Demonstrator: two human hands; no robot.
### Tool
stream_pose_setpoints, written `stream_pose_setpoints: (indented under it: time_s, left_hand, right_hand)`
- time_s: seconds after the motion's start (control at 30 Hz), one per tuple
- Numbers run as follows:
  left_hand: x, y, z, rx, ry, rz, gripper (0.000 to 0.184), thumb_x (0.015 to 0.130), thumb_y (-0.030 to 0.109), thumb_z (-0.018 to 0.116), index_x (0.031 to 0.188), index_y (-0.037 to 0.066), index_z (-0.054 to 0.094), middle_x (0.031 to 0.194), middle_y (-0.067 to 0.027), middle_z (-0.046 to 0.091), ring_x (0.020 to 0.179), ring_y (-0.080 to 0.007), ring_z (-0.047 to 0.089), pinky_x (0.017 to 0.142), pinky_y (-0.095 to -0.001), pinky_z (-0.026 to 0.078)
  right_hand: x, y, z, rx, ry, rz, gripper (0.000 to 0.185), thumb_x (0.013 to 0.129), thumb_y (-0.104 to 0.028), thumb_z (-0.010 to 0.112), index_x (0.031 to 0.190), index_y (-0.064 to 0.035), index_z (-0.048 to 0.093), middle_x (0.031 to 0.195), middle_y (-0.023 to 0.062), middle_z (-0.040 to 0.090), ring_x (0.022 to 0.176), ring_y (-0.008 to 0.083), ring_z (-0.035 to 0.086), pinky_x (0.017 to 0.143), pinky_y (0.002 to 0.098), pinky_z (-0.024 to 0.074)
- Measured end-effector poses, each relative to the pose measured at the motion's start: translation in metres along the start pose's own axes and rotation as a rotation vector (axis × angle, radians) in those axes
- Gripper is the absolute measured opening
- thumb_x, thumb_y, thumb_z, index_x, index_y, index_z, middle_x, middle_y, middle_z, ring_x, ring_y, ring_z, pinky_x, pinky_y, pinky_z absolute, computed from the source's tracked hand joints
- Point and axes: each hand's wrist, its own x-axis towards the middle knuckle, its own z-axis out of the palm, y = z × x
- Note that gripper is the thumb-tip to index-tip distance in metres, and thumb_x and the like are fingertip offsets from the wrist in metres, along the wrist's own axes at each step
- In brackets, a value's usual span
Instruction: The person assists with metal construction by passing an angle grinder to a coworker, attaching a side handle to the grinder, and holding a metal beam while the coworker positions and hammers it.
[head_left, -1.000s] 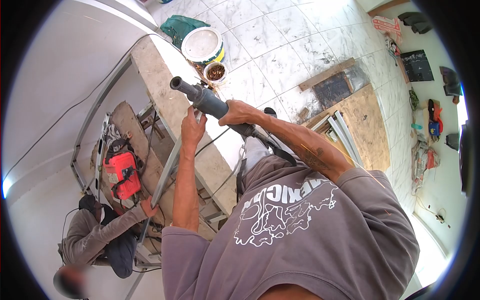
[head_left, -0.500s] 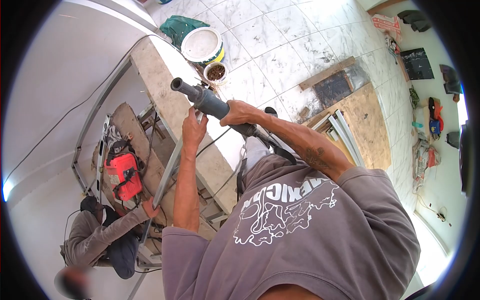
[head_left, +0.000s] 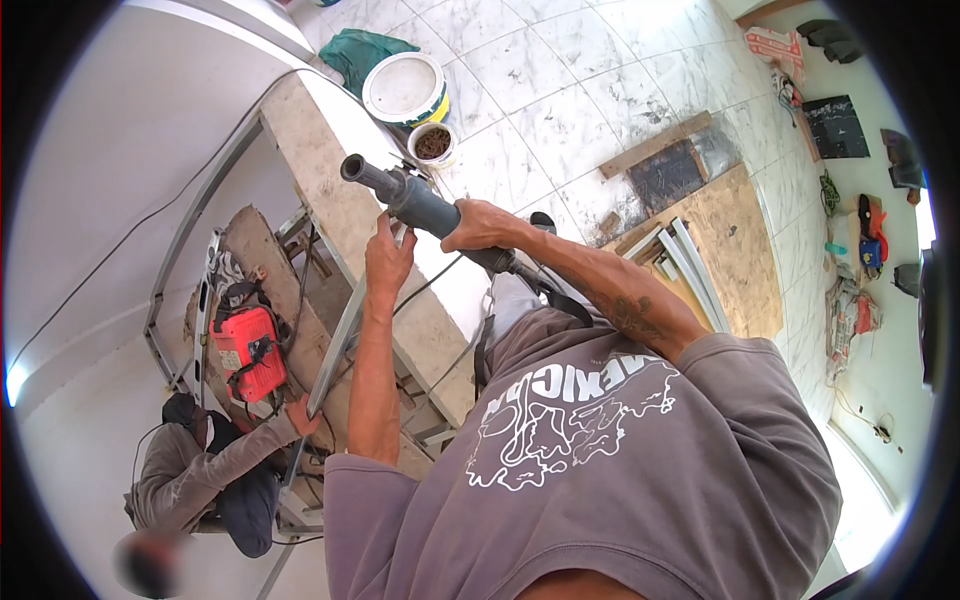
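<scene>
My right hand is wrapped around the body of a blue-grey angle grinder. The grinder's round side handle points to the upper left, and its cord end runs back towards my waist. Just below the grinder, my left hand grips the upper end of a grey metal tube. The tube slopes down to the left, where a co-worker's hand holds its lower part. The grinder's body and my fingers mostly hide the disc and the spot where it meets the metal.
A crouching co-worker is at lower left, near a red machine on boards inside a metal frame. A concrete ledge runs beside me. Beyond it stand a lidded bucket and a small tub. Metal strips lie on plywood.
Orange sparks near the grinder's head have gone. Both my hands, the grinder and the tube stay almost in place. The co-worker's head has shifted slightly.
</scene>
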Motion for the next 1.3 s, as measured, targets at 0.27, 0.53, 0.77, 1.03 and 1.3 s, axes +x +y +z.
stream_pose_setpoints:
  time_s: [0.27, 0.53, 0.77, 1.03, 1.3]
  left_hand:
    - [-0.002, 0.002, -0.001, 0.013, -0.020, 0.026, 0.042, 0.086, 0.015, 0.064, 0.119, -0.006, 0.049, 0.105, -0.0320, 0.065, 0.100, -0.0459, 0.063, 0.084, -0.0482, 0.051]
    - [-0.002, -0.002, 0.000, 0.021, -0.033, 0.030, 0.045, 0.089, 0.020, 0.061, 0.125, -0.003, 0.048, 0.108, -0.0311, 0.065, 0.103, -0.0454, 0.062, 0.086, -0.0458, 0.050]
    - [-0.001, -0.004, 0.000, 0.030, -0.038, 0.008, 0.044, 0.088, 0.019, 0.061, 0.125, -0.003, 0.048, 0.108, -0.0299, 0.065, 0.103, -0.0443, 0.063, 0.085, -0.0451, 0.050]
    - [-0.001, -0.005, 0.000, 0.008, -0.033, 0.007, 0.045, 0.089, 0.019, 0.062, 0.125, -0.002, 0.048, 0.108, -0.0298, 0.065, 0.104, -0.0445, 0.063, 0.085, -0.0458, 0.051]
    - [-0.001, -0.004, -0.001, 0.010, -0.044, -0.004, 0.043, 0.089, 0.020, 0.061, 0.124, -0.002, 0.048, 0.108, -0.0294, 0.065, 0.102, -0.0441, 0.063, 0.083, -0.0453, 0.051]
  right_hand:
    - [-0.003, 0.003, 0.001, 0.028, -0.008, 0.002, 0.074, 0.058, -0.038, 0.072, 0.107, 0.0157, 0.058, 0.088, 0.0255, 0.066, 0.077, 0.0320, 0.066, 0.067, 0.0376, 0.0521]
    - [-0.006, 0.000, -0.001, 0.043, -0.024, 0.015, 0.071, 0.058, -0.037, 0.072, 0.105, 0.0149, 0.059, 0.087, 0.0247, 0.067, 0.077, 0.0313, 0.066, 0.068, 0.0369, 0.0521]
    - [-0.001, 0.004, 0.005, 0.032, -0.009, 0.014, 0.070, 0.059, -0.037, 0.072, 0.105, 0.0142, 0.060, 0.087, 0.0248, 0.066, 0.078, 0.0310, 0.066, 0.069, 0.0375, 0.0519]
    - [-0.002, 0.004, 0.005, 0.043, -0.015, 0.008, 0.070, 0.059, -0.038, 0.072, 0.104, 0.0144, 0.060, 0.086, 0.0241, 0.067, 0.077, 0.0305, 0.066, 0.069, 0.0374, 0.0517]
    - [-0.001, 0.004, 0.005, 0.037, -0.006, 0.002, 0.070, 0.058, -0.038, 0.073, 0.104, 0.0137, 0.061, 0.086, 0.0242, 0.067, 0.078, 0.0310, 0.067, 0.070, 0.0373, 0.0520]
